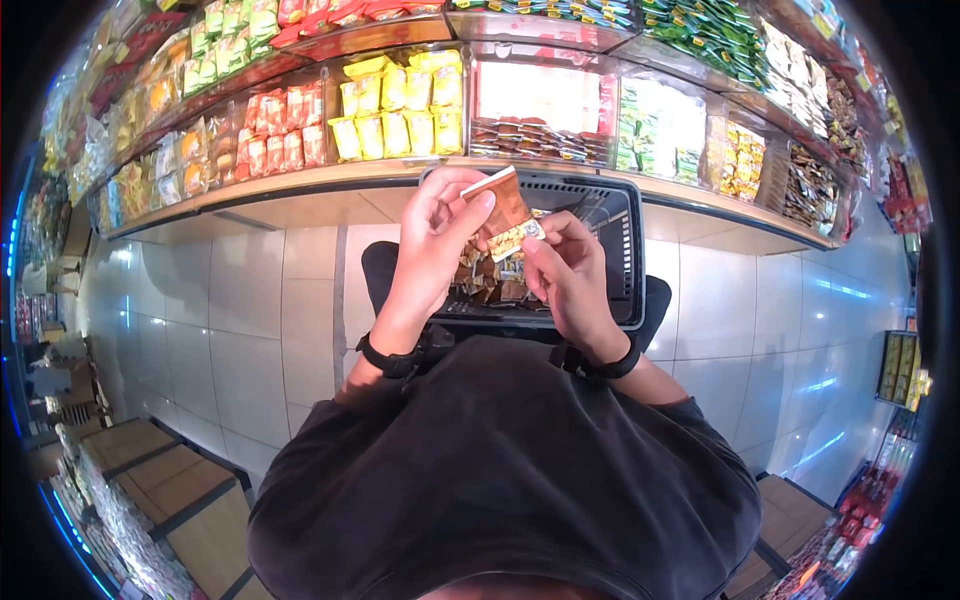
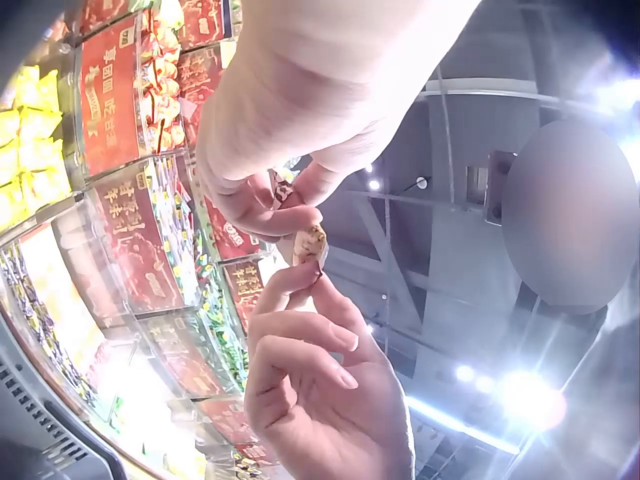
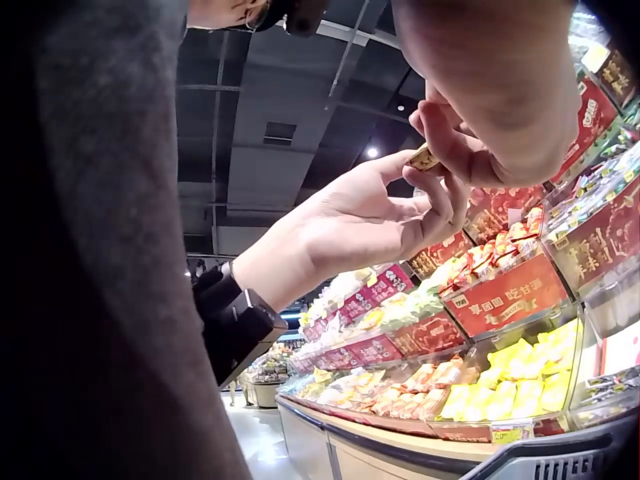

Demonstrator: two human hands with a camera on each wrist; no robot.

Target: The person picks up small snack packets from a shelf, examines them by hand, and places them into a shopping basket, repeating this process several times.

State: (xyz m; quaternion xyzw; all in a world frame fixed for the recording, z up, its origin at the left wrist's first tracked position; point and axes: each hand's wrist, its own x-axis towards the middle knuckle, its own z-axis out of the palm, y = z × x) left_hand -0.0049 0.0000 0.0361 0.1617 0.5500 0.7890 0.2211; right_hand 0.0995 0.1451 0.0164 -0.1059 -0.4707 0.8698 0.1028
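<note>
A small brown snack packet (image 1: 505, 205) with a pale, patterned end is stretched between both hands above a black shopping basket (image 1: 628, 250). Thumb and fingers of my left hand (image 1: 440, 225) hold its upper left part. At the patterned end, my right hand (image 1: 572, 275) pinches the edge between thumb and forefinger. The left wrist view shows the packet (image 2: 312, 243) edge-on, the right hand (image 2: 325, 390) below it with its other fingers bent. Several brown packets (image 1: 490, 285) lie in the basket, partly hidden by the hands.
Beyond the basket runs a curved shop shelf with a wooden front ledge (image 1: 280, 180). Its bins hold yellow bags (image 1: 400, 105), red bags (image 1: 280, 125) and green packets (image 1: 700, 40). Tiled floor (image 1: 720, 300) lies on both sides, and wooden crates (image 1: 180, 490) stand behind at left.
</note>
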